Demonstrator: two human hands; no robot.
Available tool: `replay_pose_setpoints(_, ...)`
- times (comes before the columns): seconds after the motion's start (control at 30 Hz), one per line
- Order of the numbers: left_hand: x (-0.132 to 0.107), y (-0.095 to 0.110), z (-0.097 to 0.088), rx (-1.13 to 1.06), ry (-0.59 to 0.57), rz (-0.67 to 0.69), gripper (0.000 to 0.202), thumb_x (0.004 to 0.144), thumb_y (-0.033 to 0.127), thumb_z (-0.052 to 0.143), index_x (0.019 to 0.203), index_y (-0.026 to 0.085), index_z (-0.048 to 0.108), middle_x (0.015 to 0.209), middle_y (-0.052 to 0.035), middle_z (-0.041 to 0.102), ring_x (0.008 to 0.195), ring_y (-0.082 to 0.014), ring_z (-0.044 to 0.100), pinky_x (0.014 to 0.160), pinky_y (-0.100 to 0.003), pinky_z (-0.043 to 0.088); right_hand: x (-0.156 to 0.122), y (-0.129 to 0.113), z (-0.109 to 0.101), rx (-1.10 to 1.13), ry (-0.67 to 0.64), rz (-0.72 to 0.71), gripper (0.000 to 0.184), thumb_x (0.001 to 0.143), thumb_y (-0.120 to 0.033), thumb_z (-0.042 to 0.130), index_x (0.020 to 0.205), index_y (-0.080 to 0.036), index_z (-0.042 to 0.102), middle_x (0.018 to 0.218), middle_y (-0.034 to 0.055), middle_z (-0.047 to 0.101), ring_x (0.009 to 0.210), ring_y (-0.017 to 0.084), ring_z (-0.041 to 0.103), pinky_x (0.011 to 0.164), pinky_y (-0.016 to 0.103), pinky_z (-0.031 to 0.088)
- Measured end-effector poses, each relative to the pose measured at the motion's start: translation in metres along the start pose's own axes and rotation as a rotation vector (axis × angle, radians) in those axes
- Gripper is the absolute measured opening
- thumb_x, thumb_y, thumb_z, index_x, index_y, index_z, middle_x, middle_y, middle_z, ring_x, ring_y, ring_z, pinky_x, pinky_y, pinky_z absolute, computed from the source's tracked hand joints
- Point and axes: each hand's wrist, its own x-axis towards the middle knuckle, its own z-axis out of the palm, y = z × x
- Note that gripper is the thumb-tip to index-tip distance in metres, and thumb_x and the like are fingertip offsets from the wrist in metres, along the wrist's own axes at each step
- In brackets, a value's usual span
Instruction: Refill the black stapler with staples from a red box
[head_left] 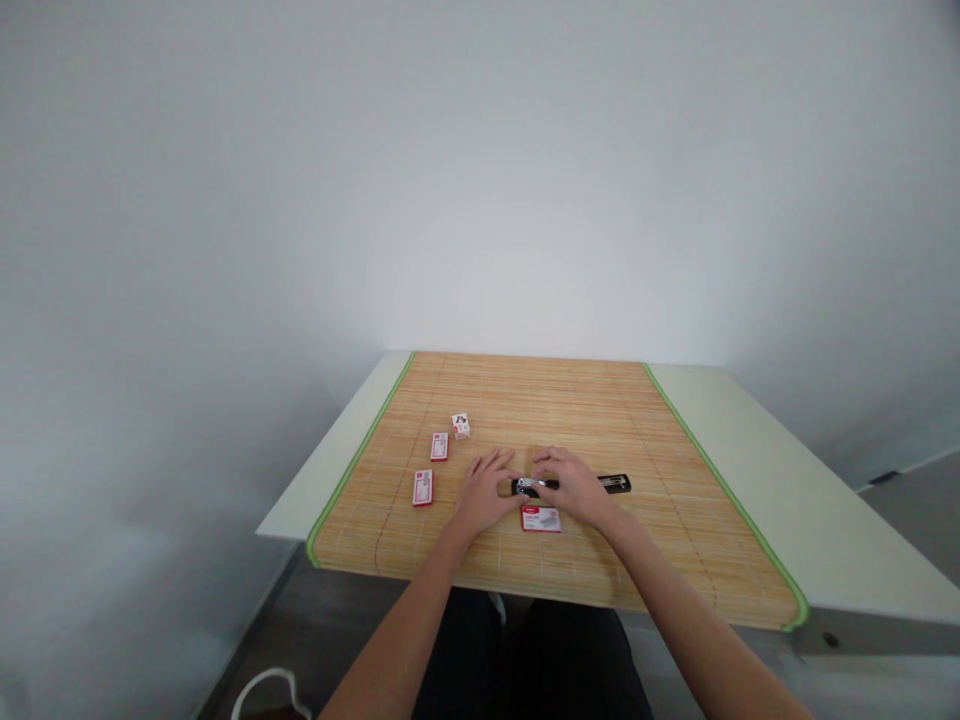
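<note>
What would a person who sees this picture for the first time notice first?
First, the bamboo mat with green edges, which covers the middle of the pale table. At its near centre, the left hand and the right hand meet on a black stapler. Four small red-and-white boxes lie around: three to the left, one in front of the hands.

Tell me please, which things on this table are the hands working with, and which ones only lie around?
In hand:
black stapler, with the left hand and right hand on it
flat box, just in front of the hands

Lying about, to the left:
near box
middle box
far box
The bamboo mat lies under everything.
</note>
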Motion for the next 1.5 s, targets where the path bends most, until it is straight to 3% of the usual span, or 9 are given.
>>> replay_pose_setpoints(0.3, 0.000, 0.000, 0.000, 0.004, 0.000, 0.004, 0.037, 0.081, 0.051, 0.078, 0.115, 0.036, 0.074, 0.158, 0.0022, 0.047, 0.152, -0.0268, 0.031, 0.127, -0.052, 0.016, -0.012, 0.001, -0.016, -0.066, -0.024, 0.009, 0.006, 0.082, -0.030, 0.080, 0.088, -0.028, 0.077, 0.113, 0.0056, 0.069, 0.110, 0.027, 0.060, 0.098, 0.044, 0.047)
replay_pose_setpoints(0.57, 0.000, -0.001, 0.000, -0.001, 0.005, 0.012, 0.038, 0.082, 0.051, 0.078, 0.116, 0.036, 0.074, 0.158, 0.0020, 0.048, 0.152, -0.0259, 0.032, 0.127, -0.051, 0.015, -0.015, -0.006, -0.005, -0.101, -0.018, 0.000, 0.015, 0.083, -0.029, 0.079, 0.098, -0.032, 0.079, 0.123, 0.0056, 0.067, 0.118, 0.029, 0.058, 0.103, 0.049, 0.045)
replay_pose_setpoints(0.67, 0.000, -0.001, 0.000, -0.009, 0.004, 0.012, 0.038, 0.081, 0.051, 0.078, 0.116, 0.036, 0.074, 0.157, 0.0021, 0.048, 0.152, -0.0258, 0.033, 0.127, -0.051, 0.016, -0.020, 0.001, -0.022, -0.074, -0.017, 0.008, 0.023, 0.081, -0.030, 0.080, 0.104, -0.032, 0.078, 0.126, 0.0060, 0.067, 0.122, 0.031, 0.057, 0.105, 0.051, 0.045)
replay_pose_setpoints(0.77, 0.000, -0.001, 0.000, -0.013, 0.005, 0.000, 0.038, 0.080, 0.051, 0.079, 0.115, 0.036, 0.075, 0.157, 0.0024, 0.048, 0.152, -0.0262, 0.032, 0.127, -0.051, 0.017, -0.038, 0.022, -0.054, -0.015, 0.029, 0.110, 0.035, 0.079, -0.033, 0.081, 0.114, -0.030, 0.074, 0.128, 0.0086, 0.067, 0.123, 0.032, 0.058, 0.108, 0.053, 0.044)
replay_pose_setpoints(0.87, 0.000, -0.002, 0.001, -0.015, 0.009, -0.004, 0.037, 0.080, 0.052, 0.079, 0.114, 0.036, 0.075, 0.157, 0.0023, 0.049, 0.151, -0.0267, 0.033, 0.127, -0.052, 0.017, -0.063, 0.045, -0.080, 0.114, 0.024, 0.343, 0.063, 0.073, -0.041, 0.083, 0.132, -0.027, 0.065, 0.122, 0.0105, 0.070, 0.113, 0.032, 0.065, 0.102, 0.052, 0.050)
replay_pose_setpoints(0.97, 0.000, -0.002, 0.001, -0.021, 0.020, 0.005, 0.038, 0.079, 0.052, 0.080, 0.113, 0.036, 0.075, 0.156, 0.0021, 0.050, 0.151, -0.0266, 0.034, 0.127, -0.052, 0.017, -0.076, 0.053, -0.089, 0.352, -0.068, 0.481, 0.061, 0.072, -0.048, 0.082, 0.126, -0.023, 0.068, 0.109, 0.0089, 0.074, 0.096, 0.029, 0.070, 0.088, 0.046, 0.057)
replay_pose_setpoints(1.1, -0.001, -0.001, 0.000, -0.028, 0.023, 0.010, 0.038, 0.079, 0.051, 0.080, 0.114, 0.036, 0.075, 0.157, 0.0021, 0.049, 0.151, -0.0261, 0.033, 0.126, -0.051, 0.018, -0.070, 0.040, -0.081, 0.505, -0.035, 0.446, 0.045, 0.077, -0.056, 0.077, 0.107, -0.022, 0.074, 0.094, 0.0067, 0.074, 0.089, 0.026, 0.067, 0.080, 0.040, 0.057)
replay_pose_setpoints(1.27, -0.001, 0.001, -0.001, -0.011, 0.014, 0.004, 0.038, 0.080, 0.052, 0.079, 0.115, 0.037, 0.074, 0.157, 0.0023, 0.049, 0.151, -0.0264, 0.034, 0.126, -0.052, 0.017, -0.039, 0.016, -0.059, 0.411, -0.018, 0.323, 0.040, 0.083, -0.054, 0.074, 0.108, -0.023, 0.073, 0.079, 0.0007, 0.064, 0.072, 0.018, 0.057, 0.066, 0.031, 0.048)
replay_pose_setpoints(1.5, 0.000, 0.001, -0.001, 0.020, 0.011, 0.036, 0.039, 0.081, 0.053, 0.078, 0.115, 0.035, 0.074, 0.156, 0.0016, 0.050, 0.151, -0.0267, 0.033, 0.126, -0.050, 0.019, -0.007, -0.005, -0.016, 0.130, -0.048, 0.114, 0.020, 0.083, -0.033, 0.076, 0.102, -0.027, 0.077, 0.094, 0.0048, 0.067, 0.095, 0.025, 0.059, 0.084, 0.037, 0.049)
